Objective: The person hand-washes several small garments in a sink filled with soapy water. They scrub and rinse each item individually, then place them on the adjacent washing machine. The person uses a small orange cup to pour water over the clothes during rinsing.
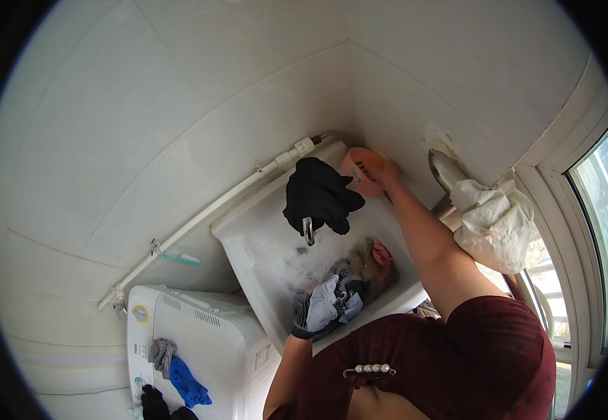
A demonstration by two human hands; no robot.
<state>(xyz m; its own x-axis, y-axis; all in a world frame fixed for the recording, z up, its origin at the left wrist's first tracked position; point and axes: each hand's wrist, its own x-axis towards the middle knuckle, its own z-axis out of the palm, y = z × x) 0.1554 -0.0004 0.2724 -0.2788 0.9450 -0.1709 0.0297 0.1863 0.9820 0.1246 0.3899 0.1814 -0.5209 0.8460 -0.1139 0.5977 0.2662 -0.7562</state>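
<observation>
At the back corner of a white laundry sink [233,226], my right hand [383,170] reaches into a pink plastic container [356,163]; something orange shows by the fingers, though I cannot tell what. Down at the near side of the basin, my left hand [317,315] is inside or under wet fabric. Only the wrist shows, with a dark striped cuff around it and light grey cloth [322,304] over the fingers. Foamy water [304,262] surrounds the clothes, among them a brown piece [363,257] and a pinkish-red one [382,256]. A black garment [317,191] hangs over the metal faucet [308,231].
At lower left stands a white washing machine [214,346] with a striped cloth [162,354], a blue cloth [188,383] and black cloth on it. A white pipe [204,215] holding a toothbrush [181,259] runs along the wall. A white cloth bag [493,226] hangs at right near the window.
</observation>
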